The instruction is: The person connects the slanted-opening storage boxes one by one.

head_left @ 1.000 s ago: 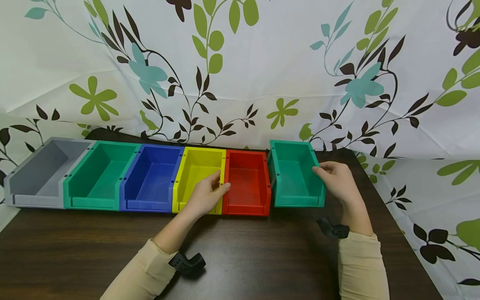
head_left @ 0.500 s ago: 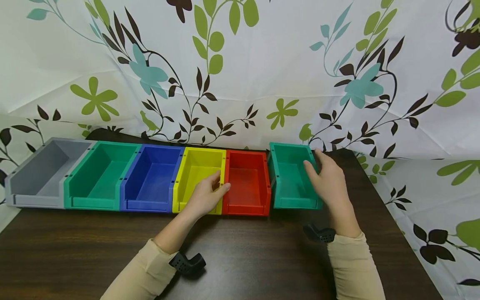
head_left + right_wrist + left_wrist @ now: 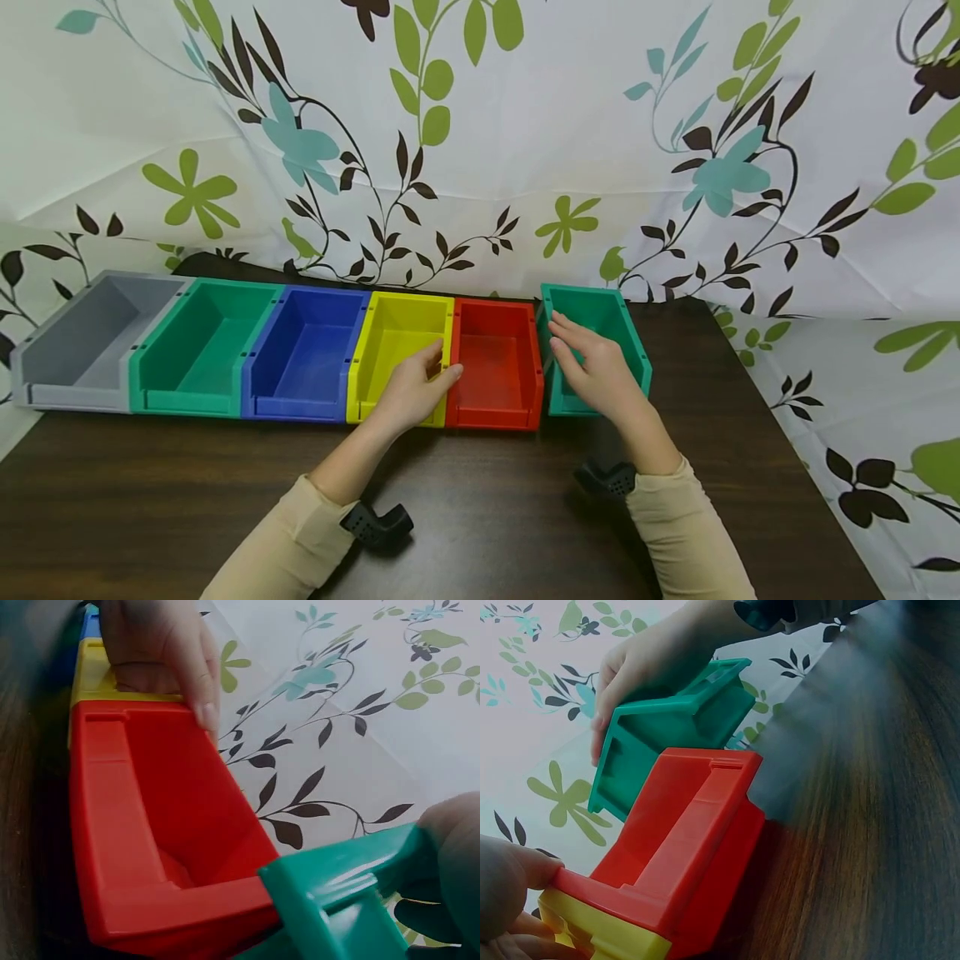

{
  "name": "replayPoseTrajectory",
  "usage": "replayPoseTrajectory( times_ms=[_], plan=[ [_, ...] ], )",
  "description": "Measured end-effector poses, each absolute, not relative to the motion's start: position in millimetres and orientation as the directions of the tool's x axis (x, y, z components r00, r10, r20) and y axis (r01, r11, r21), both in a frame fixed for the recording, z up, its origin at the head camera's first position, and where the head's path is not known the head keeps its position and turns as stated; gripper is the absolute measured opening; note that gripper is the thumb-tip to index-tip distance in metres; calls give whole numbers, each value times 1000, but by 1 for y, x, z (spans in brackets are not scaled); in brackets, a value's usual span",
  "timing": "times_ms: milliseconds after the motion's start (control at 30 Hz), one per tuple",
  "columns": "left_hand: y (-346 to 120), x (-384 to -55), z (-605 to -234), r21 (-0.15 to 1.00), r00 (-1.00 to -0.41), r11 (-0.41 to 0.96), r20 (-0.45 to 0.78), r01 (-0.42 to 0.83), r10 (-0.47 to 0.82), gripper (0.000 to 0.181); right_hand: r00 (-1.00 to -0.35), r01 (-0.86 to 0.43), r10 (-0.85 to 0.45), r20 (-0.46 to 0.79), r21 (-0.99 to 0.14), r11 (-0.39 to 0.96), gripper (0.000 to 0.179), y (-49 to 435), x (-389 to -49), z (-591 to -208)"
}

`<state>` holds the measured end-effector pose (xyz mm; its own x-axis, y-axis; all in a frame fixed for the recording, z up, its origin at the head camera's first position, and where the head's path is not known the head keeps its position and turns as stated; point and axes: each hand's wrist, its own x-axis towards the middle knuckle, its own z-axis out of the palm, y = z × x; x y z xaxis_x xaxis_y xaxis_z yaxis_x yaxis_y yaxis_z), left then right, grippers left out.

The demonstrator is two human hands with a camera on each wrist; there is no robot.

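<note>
My left hand (image 3: 411, 390) holds the adjoining walls of the yellow bin (image 3: 387, 315) and the red bin (image 3: 531, 367). Its thumb lies over the red rim, and its fingers dip into the yellow bin. Over the green bin (image 3: 570, 405) at the row's right end reaches my right hand (image 3: 596, 371). The fingers look fairly straight, with their tips at the bin's left rim. In the right wrist view, the right thumb (image 3: 457, 840) is by the green rim; its other fingers are mostly dark and hidden. A narrow gap parts the green bin from the red one.
Left of the yellow bin stand a blue bin (image 3: 294, 410), another green bin (image 3: 187, 405) and a grey bin (image 3: 71, 400), side by side. All sit along the back of a dark wooden table (image 3: 480, 517), before a leaf-patterned cloth (image 3: 495, 125).
My right hand has let go of the green bin's right wall and moved left across that bin to its left rim. The left hand has stayed in place.
</note>
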<state>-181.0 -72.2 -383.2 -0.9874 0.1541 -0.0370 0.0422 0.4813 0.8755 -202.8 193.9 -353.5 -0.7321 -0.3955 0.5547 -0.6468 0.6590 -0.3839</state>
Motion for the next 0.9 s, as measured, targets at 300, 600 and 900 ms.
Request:
replayPoseTrajectory(
  times_ms=[300, 600, 900],
  plan=[
    [-71, -181, -381, 874, -987, 482, -22, 59, 160, 63, -726, -648, -384, 570, -381, 659, 33, 193, -202, -354],
    [-71, -182, -382, 875, -986, 481, -23, 59, 165, 64, -726, -650, -398, 561, -369, 665, 32, 192, -204, -358],
    [-72, -181, -383, 878, -986, 474, -25, 57, 166, 63, -813, -559, -408, 415, -362, 746, 36, 191, -202, -365]
  ],
)
